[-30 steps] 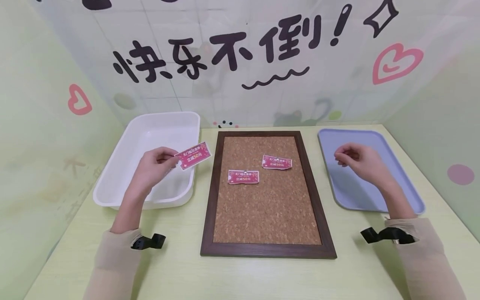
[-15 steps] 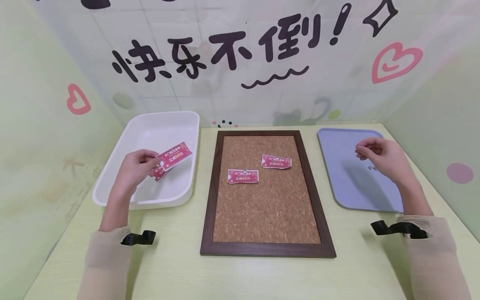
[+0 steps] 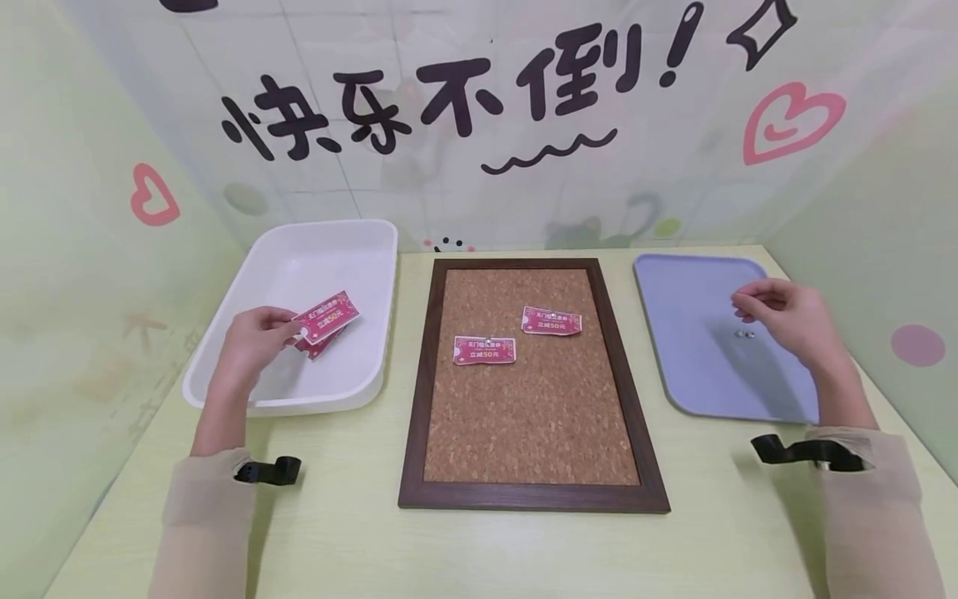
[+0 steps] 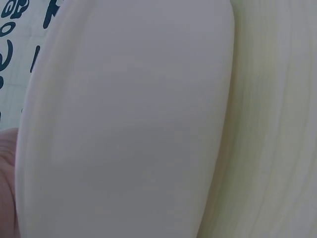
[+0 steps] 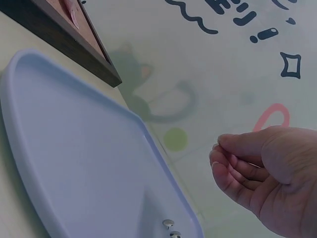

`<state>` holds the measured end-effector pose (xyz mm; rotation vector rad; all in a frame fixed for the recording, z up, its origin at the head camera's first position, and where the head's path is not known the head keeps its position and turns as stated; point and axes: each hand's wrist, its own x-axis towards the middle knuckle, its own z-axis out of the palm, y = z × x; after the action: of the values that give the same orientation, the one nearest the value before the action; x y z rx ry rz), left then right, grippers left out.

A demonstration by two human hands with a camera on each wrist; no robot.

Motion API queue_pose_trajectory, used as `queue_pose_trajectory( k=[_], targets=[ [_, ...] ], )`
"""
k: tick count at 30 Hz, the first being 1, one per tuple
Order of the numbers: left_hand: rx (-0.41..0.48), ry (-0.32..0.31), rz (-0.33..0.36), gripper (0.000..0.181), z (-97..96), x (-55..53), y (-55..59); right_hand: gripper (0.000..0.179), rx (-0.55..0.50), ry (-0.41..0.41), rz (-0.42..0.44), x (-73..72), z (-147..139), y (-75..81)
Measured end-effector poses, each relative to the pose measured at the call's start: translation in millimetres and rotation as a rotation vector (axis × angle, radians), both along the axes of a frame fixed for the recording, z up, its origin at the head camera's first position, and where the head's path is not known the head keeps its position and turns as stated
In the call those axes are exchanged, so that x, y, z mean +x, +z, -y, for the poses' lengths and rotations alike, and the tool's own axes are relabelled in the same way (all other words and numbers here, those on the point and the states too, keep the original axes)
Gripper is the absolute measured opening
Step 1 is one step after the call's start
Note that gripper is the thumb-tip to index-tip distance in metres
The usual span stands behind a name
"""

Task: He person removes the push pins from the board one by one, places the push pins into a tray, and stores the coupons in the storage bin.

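Between thumb and fingers, my left hand [image 3: 258, 337] pinches a pink paper coupon [image 3: 327, 317] above the white bin [image 3: 382, 358]. Beneath it a second pink coupon [image 3: 322, 345] shows partly. My right hand [image 3: 789, 312] is raised over the blue tray [image 3: 692, 366], thumb tip against the curled forefinger; I cannot tell whether something tiny is between them. Two small thumbtacks [image 5: 168, 223] lie on the tray below it. A framed cork board [image 3: 531, 416] lies in the middle, bearing a left coupon [image 3: 485, 353] and a right coupon [image 3: 551, 323], each with a tack.
The bin's side wall [image 4: 133, 124] fills most of the left wrist view. The board's dark frame [image 3: 535, 497] lies between bin and tray on the pale table [image 3: 479, 553]. A printed wall [image 3: 479, 208] rises right behind them.
My left hand has carried its coupon leftward from near the board to over the bin, uncovering the other coupon. My right hand has moved right over the tray, and the thumbtacks now show.
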<state>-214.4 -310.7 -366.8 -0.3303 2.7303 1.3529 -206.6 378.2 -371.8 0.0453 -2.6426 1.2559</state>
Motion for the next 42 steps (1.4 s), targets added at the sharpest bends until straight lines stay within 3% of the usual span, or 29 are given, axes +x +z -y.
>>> queue_pose_trajectory(
  k=[4, 13, 24, 32, 42],
  targets=[
    [-0.001, 0.013, 0.014, 0.045, 5.7, -1.8, -4.7, 0.024, 0.009, -0.009, 0.023, -0.6, -9.4, -4.8],
    [-0.026, 0.005, 0.052, 0.046, 12.1, -3.0, -10.5, 0.035, 0.164, -0.064, 0.14, -0.4, -28.3, -11.9],
    [-0.08, -0.001, 0.101, 0.043, 14.0, -5.2, -14.1, 0.04, 0.244, -0.124, 0.18, 2.9, -41.0, -21.1],
    [-0.09, -0.001, 0.146, 0.043, 14.4, -5.3, -17.8, 0.039, 0.285, -0.125, 0.183, 3.3, -50.0, -28.8],
    [-0.088, -0.014, 0.147, 0.043, 13.1, -3.5, -18.3, 0.038, 0.389, -0.095, 0.233, 8.5, -50.4, -28.4]
  ],
)
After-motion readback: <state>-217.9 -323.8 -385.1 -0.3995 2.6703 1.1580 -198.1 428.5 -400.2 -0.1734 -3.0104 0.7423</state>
